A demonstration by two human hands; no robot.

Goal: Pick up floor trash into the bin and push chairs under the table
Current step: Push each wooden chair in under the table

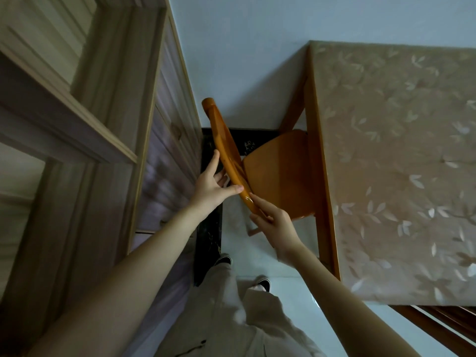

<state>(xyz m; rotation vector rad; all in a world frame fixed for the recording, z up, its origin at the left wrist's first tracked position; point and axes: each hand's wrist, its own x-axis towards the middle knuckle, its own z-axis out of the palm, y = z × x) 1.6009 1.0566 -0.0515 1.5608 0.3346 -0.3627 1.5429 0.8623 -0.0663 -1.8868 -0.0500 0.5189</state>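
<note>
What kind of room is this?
Probably a home dining area: a wooden table under a leaf-patterned cloth, a wooden chair partly tucked beneath it and gripped at the backrest by the left hand and right hand, with panelled wooden doors alongside.

Bare forearms point(144, 256); loose beige trousers point(226, 313), creased; dark low shoes point(224, 259), pale soles.

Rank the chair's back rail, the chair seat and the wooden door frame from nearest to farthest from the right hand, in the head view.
1. The chair's back rail: held in the right hand, at its near end.
2. The chair seat: just beyond the hand, partly under the table.
3. The wooden door frame: far left, past the left hand.
</note>
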